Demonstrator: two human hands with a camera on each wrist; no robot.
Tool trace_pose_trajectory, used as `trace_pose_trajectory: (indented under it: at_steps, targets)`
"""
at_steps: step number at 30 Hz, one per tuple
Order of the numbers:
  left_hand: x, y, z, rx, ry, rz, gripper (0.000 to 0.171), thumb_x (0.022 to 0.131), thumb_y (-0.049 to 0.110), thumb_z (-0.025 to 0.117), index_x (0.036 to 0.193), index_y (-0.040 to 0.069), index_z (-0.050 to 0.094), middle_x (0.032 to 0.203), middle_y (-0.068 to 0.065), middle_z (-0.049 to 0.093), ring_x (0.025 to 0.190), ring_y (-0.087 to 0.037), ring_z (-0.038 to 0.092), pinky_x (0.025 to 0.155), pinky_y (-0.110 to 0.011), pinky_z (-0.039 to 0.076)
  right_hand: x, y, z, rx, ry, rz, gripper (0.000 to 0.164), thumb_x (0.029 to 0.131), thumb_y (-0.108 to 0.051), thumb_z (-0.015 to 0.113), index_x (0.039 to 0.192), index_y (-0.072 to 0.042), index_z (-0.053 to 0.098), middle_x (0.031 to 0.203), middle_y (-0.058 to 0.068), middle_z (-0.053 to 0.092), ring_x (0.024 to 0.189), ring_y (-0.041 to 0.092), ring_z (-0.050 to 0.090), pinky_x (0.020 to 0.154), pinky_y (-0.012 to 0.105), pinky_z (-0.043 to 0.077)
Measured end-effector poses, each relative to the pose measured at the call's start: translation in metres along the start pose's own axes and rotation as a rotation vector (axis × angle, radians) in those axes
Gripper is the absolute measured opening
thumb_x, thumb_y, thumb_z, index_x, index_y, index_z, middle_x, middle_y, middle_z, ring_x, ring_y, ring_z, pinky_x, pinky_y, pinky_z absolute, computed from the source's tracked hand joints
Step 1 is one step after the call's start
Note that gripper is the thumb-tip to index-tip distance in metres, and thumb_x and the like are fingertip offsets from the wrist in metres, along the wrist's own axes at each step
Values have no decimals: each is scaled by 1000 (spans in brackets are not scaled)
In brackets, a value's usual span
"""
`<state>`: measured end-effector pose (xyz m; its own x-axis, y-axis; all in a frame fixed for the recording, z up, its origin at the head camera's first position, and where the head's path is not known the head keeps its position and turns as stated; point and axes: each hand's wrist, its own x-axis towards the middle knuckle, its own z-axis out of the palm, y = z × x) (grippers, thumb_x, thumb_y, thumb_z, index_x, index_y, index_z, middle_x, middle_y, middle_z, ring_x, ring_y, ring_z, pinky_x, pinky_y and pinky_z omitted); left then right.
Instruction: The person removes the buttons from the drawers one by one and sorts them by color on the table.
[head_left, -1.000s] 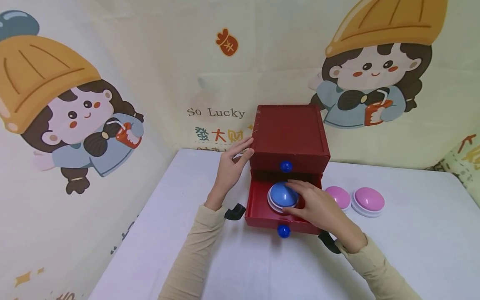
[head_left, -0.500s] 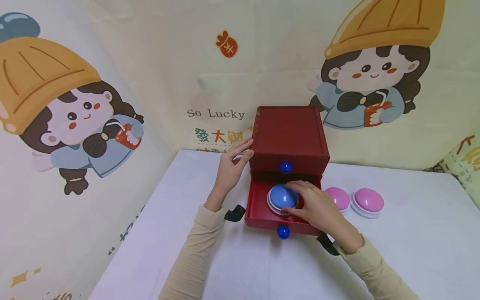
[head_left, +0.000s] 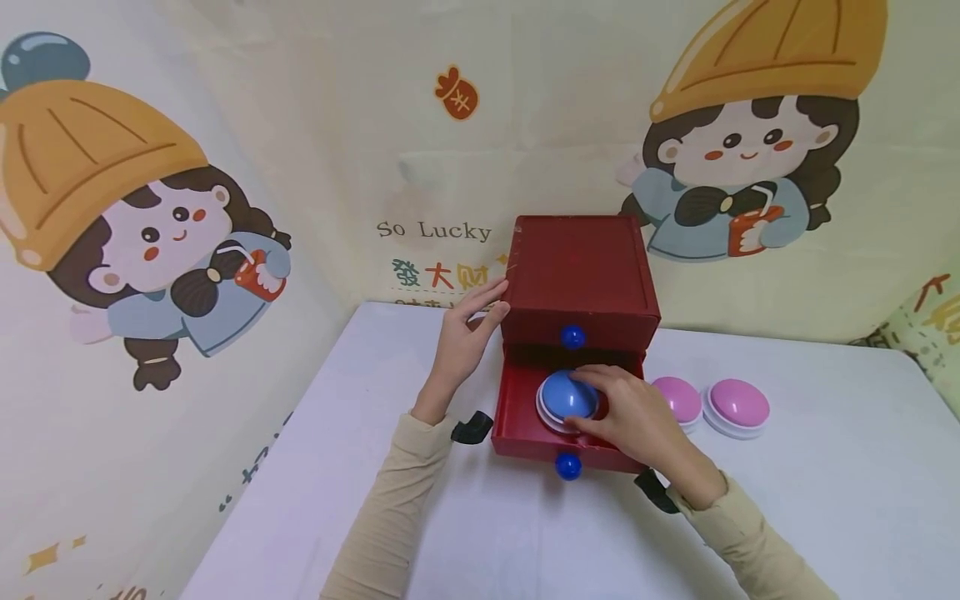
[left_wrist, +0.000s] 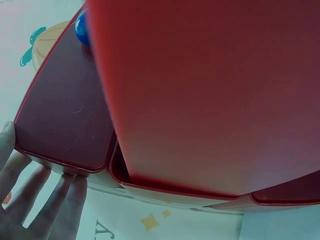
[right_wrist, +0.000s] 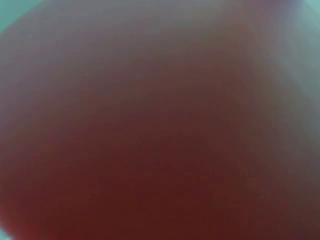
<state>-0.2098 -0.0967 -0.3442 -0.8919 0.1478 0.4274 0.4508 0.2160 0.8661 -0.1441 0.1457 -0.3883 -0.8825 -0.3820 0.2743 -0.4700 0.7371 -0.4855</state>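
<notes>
A red two-drawer cabinet (head_left: 579,265) stands on the white table, its lower drawer (head_left: 517,417) pulled out. Inside that drawer sits a blue dome-topped push button (head_left: 567,395) with a white base. My right hand (head_left: 637,412) grips this button from the right, thumb at the near side and fingers at the far side; the hand hides part of it. My left hand (head_left: 461,337) rests its fairly straight fingers against the cabinet's left side, as the left wrist view also shows. The right wrist view is a close, dark red blur.
Two pink push buttons with white bases stand right of the cabinet; the nearer pink button (head_left: 677,398) is partly behind my right hand, the other pink button (head_left: 739,403) farther right. Blue knobs mark the upper drawer (head_left: 615,330) and lower one. A printed cloth (head_left: 322,150) hangs behind.
</notes>
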Motion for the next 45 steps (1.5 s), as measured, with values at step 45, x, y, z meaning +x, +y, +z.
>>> trace_pose_trajectory:
  at_steps: [45]
  targets:
    - [6,-33,3,-17,10,35,42,98,26,64,138,14,61,146,-4,55,132,-9,51,93,-31,55,-27,-5,-37,117,123,6,62,68,-22,92,123,-5,68,128,16,62,116,37,58,81,53,58]
